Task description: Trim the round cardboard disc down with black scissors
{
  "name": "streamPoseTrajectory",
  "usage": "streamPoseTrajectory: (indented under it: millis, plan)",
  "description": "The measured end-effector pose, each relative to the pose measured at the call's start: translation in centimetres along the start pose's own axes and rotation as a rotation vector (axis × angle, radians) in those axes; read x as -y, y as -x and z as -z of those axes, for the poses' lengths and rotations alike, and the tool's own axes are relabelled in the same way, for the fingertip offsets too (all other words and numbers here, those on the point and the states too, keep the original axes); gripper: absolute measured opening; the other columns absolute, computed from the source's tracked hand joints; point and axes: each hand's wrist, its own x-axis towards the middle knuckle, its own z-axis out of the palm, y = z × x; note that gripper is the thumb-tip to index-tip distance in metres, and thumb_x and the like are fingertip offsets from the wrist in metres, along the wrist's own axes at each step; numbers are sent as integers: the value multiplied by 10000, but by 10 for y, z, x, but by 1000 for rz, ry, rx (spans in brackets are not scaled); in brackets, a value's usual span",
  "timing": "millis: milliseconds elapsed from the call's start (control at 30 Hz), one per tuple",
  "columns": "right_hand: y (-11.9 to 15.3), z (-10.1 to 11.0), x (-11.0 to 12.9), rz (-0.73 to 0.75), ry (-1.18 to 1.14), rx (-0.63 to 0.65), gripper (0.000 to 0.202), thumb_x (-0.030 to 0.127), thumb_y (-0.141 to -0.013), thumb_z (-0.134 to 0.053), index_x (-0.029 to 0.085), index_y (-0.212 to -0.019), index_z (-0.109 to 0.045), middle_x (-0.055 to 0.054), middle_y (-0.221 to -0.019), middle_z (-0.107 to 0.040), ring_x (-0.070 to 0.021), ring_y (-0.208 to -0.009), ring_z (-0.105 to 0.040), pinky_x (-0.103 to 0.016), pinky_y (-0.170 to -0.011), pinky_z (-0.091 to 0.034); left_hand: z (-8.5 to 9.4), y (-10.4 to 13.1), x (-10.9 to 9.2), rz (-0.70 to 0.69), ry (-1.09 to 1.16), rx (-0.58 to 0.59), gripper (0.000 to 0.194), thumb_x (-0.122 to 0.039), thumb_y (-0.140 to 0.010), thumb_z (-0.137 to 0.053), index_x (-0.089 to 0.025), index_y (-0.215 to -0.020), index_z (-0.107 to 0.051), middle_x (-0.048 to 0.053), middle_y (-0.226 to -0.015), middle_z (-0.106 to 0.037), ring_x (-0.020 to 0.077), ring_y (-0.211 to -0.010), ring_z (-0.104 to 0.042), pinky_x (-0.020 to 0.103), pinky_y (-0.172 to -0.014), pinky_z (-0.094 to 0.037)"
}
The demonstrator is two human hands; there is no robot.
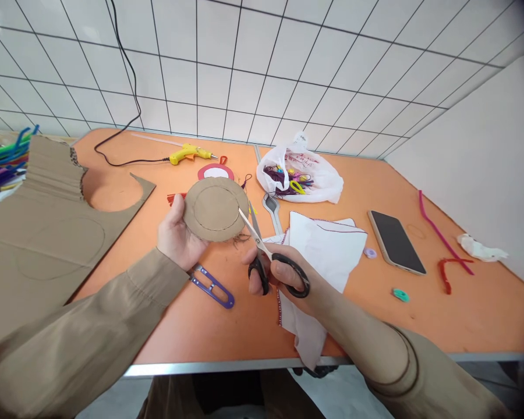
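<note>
A round cardboard disc (213, 208) with a smaller circle drawn or scored inside its rim is held up over the table. My left hand (179, 235) grips it at its lower left, thumb on the face and fingers behind. In my right hand (282, 270) are scissors (294, 273) with black handles, fingers through the loops. Their blades are parted, one tip over the disc at the right side of the inner circle, the other beside the disc's right edge. Below the disc lies a purple cutter (212, 286).
Cut cardboard (52, 233) covers the left. Behind are a yellow glue gun (190, 153) with its cord, a red-rimmed ring (206, 169) and a plastic bag (321, 180). White cloth (327, 247), a phone (396, 241) and pipe cleaners (441, 227) lie to the right.
</note>
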Motion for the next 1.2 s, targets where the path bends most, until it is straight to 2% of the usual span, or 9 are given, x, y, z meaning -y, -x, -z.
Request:
streamPoseTrajectory:
  millis: [133,433,633,767,967,1200]
  plan:
    - [0,0,1,0,15,-9,465,578,-748,-706,150,-906,-617,-36,-615,-648,-160,-583,-561,-268,-540,-374,0,1,0,-2,-25,17,471,-436,-974,-320,-143,-1119,-659,99,-1148,-701,291,-1270,-508,450,-1016,-445]
    - [0,-2,6,-118,73,-76,502,563,-670,-778,151,-897,-602,-21,-605,-657,-141,-546,-567,-273,-539,-423,-6,1,-4,64,2,-138,385,-316,-958,-343,-138,-1136,-634,74,-996,-735,258,-1115,-615,437,-994,-455]
    - [-1,-3,7,-132,87,-100,481,531,-670,-777,144,-900,-605,-11,-587,-657,-124,-526,-554,-272,-539,-432,-4,1,-4,56,-1,-99,369,-315,-936,-392,-126,-1128,-645,99,-1010,-739,291,-1178,-581,468,-1025,-429]
    - [0,-4,10,-159,115,-119,419,461,-678,-780,144,-889,-605,0,-564,-652,-111,-506,-546,-265,-535,-434,-5,1,-3,60,-22,-109,395,-351,-962,-354,-139,-1095,-660,86,-1025,-740,299,-1243,-533,463,-1045,-414]
    - [-1,-4,10,-174,131,-132,369,402,-681,-777,145,-886,-609,7,-553,-647,-113,-495,-550,-267,-529,-432,-4,0,-4,67,-18,-77,438,-383,-975,-332,-124,-1108,-659,97,-1025,-739,302,-1198,-570,468,-1018,-440]
    - [0,-4,9,-176,133,-127,351,389,-688,-769,149,-885,-607,8,-549,-645,-110,-491,-544,-264,-525,-428,-3,-1,-4,61,-3,-103,424,-372,-972,-340,-140,-1157,-643,87,-1001,-745,284,-1120,-623,442,-993,-462]
